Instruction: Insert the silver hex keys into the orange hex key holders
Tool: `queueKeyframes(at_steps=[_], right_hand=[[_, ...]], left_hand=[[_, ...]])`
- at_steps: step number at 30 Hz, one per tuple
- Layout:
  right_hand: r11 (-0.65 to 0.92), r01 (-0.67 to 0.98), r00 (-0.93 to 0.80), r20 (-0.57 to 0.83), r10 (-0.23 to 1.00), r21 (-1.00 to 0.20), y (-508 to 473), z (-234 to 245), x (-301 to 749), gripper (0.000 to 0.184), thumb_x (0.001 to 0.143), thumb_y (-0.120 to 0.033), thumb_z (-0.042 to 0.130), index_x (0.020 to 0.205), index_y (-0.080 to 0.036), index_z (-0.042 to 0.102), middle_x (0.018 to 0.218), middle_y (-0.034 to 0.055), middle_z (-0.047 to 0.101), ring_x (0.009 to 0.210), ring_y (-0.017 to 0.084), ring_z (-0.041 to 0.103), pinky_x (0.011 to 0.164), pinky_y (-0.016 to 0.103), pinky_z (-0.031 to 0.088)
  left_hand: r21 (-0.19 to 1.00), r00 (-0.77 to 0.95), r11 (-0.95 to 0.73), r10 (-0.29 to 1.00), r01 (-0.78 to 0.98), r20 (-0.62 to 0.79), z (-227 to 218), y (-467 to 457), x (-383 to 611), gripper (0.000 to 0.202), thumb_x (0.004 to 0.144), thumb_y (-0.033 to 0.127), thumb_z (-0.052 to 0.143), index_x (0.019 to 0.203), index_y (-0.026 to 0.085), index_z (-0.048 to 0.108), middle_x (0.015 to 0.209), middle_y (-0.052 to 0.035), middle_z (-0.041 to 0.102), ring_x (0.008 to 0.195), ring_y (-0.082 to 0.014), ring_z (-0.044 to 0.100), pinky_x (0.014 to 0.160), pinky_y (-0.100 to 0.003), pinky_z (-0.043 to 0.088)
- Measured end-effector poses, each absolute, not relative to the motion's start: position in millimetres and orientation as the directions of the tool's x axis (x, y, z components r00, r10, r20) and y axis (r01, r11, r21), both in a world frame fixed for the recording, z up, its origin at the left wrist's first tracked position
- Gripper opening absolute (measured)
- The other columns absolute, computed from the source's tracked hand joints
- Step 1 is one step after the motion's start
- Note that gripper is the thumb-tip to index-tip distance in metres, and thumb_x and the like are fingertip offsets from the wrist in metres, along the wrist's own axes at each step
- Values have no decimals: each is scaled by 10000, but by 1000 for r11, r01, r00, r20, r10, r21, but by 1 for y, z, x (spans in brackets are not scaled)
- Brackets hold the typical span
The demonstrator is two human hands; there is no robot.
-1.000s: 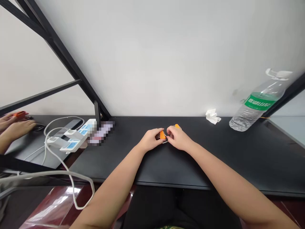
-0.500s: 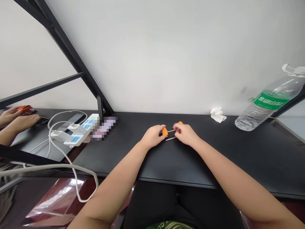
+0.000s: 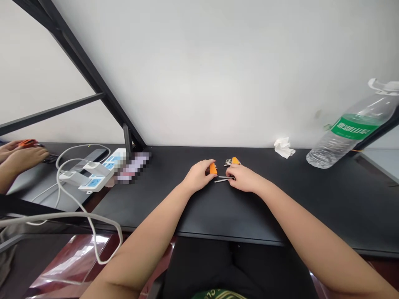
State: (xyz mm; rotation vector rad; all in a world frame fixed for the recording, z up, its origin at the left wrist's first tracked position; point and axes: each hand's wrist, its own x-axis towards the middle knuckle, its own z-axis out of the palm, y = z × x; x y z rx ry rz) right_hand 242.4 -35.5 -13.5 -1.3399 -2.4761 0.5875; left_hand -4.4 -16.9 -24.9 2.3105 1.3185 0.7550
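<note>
At the middle of the black desk, my left hand (image 3: 199, 176) is closed around an orange hex key holder (image 3: 213, 168), its thumb and fingers pinching the sides. My right hand (image 3: 245, 177), fingers curled in a pinch, has a thin metal hex key (image 3: 222, 177) sticking out to the left. Just below, a second hex key (image 3: 220, 180) lies on the desk, its right end hidden by my fingers. Behind my right fingers is another orange holder (image 3: 236, 160) with several metal keys fanned out leftward. A narrow gap separates my two hands.
On the right stands a large water bottle (image 3: 343, 133) with a green label; a crumpled tissue (image 3: 284, 148) lies left of it. To the left are a power strip (image 3: 104, 176), white cables (image 3: 93, 224) and a black metal frame (image 3: 115, 108). A co-worker's hands (image 3: 25, 160) show at far left.
My right hand has drawn the hex key away from the holder in my left hand, widening the gap between them. More of the right-hand orange holder and its keys now shows.
</note>
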Motion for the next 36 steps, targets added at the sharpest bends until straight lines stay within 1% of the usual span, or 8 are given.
queueKeyframes(at_steps=[3, 6, 10, 13, 19, 25, 31, 36], right_hand=[[490, 725, -549, 23, 836, -484, -40, -11, 235, 100, 850, -109, 597, 854, -208, 591, 982, 50, 632, 772, 177, 558, 671, 314, 420], [454, 702, -479, 108, 871, -549, -42, -7, 231, 81, 879, -176, 602, 848, -215, 539, 926, 38, 634, 771, 180, 558, 675, 314, 417], [433, 580, -424, 197, 884, -690, -42, -8, 226, 68, 907, -214, 585, 913, -228, 519, 884, 14, 654, 750, 170, 592, 691, 307, 441], [460, 498, -432, 250, 867, -735, -41, -14, 222, 81, 888, -182, 569, 909, -235, 511, 849, -11, 657, 737, 157, 607, 699, 293, 451], [349, 663, -290, 203, 935, -663, -36, -15, 226, 196, 773, -90, 560, 902, -238, 572, 694, -42, 591, 652, 159, 533, 649, 285, 383], [284, 802, -311, 40, 950, -526, -27, -13, 244, 129, 816, -112, 577, 793, -226, 633, 758, 16, 646, 741, 188, 579, 647, 296, 373], [478, 727, -510, 79, 857, -493, -35, -15, 239, 131, 867, -126, 580, 806, -216, 652, 896, 45, 679, 806, 192, 603, 694, 310, 418], [482, 647, -436, 233, 869, -591, -36, -15, 230, 73, 914, -176, 576, 868, -220, 613, 879, 26, 675, 796, 179, 595, 719, 311, 441]], left_hand=[[637, 421, -454, 881, 622, 216, -24, -20, -1, 618, 825, 259, 771, 1405, 249, 555, 1261, -62, 719, 1094, -239, 731, 1017, -391, 587], [709, 413, -418, 890, 568, 193, -21, -24, 1, 560, 806, 231, 785, 1314, 244, 550, 1211, -49, 736, 1081, -222, 740, 1007, -376, 588], [745, 448, -441, 868, 500, 214, -17, -29, 5, 458, 806, 312, 806, 1196, 246, 576, 1117, -21, 735, 992, -205, 736, 933, -351, 601], [731, 452, -458, 862, 505, 229, -16, -31, 8, 454, 809, 372, 805, 1187, 251, 583, 1082, -12, 731, 972, -210, 727, 911, -356, 598], [647, 440, -462, 873, 606, 211, -18, -23, 4, 454, 813, 268, 763, 1227, 251, 575, 1134, -28, 733, 980, -218, 735, 912, -359, 598], [552, 358, -409, 911, 727, 204, -22, -14, -7, 481, 826, 313, 778, 1261, 250, 583, 1163, -69, 716, 1030, -264, 730, 943, -412, 597], [595, 431, -470, 875, 652, 219, -25, -16, -5, 491, 813, 319, 795, 1257, 255, 596, 1145, -54, 703, 1048, -243, 717, 976, -402, 585], [600, 490, -529, 836, 600, 247, -20, -21, 1, 448, 819, 358, 795, 1210, 245, 608, 1127, -46, 709, 1040, -241, 704, 957, -394, 579]])
